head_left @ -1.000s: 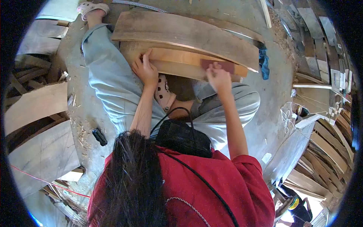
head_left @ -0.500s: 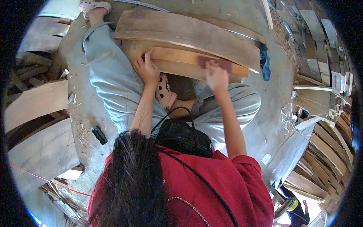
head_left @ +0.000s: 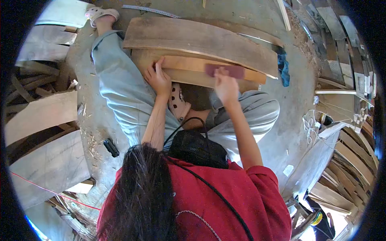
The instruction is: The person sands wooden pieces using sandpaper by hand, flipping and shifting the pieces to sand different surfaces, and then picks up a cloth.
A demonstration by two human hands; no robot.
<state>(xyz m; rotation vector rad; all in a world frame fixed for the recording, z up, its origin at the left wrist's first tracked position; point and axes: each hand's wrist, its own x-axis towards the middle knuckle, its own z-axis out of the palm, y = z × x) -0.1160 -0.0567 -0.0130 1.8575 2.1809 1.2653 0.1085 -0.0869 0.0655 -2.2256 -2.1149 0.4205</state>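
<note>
My left hand (head_left: 160, 81) grips the left end of a narrow, light-orange wooden strip (head_left: 185, 63), its fingers bent over the edge. In my right hand (head_left: 226, 87) is a dark reddish piece of sandpaper (head_left: 235, 72), pressed flat on the strip's upper face right of its middle. Motion blurs the right fingers a little. Under the strip lies a paler board (head_left: 189, 77). Just beyond it, a wide grey-brown plank (head_left: 193, 36) with a curved edge touches or nearly touches the strip.
A tape measure (head_left: 150, 10) lies on the floor beyond the planks. Blue cloth (head_left: 283, 68) is at their right end. A black object (head_left: 111, 148) rests at left. Wood stacks (head_left: 44, 112) line both sides; white cord (head_left: 309, 126) lies at right. Another person (head_left: 321, 219) is behind, lower right.
My right hand has slid the sandpaper slightly left along the strip. My left hand keeps its hold on the left end. The whole view has shifted a little.
</note>
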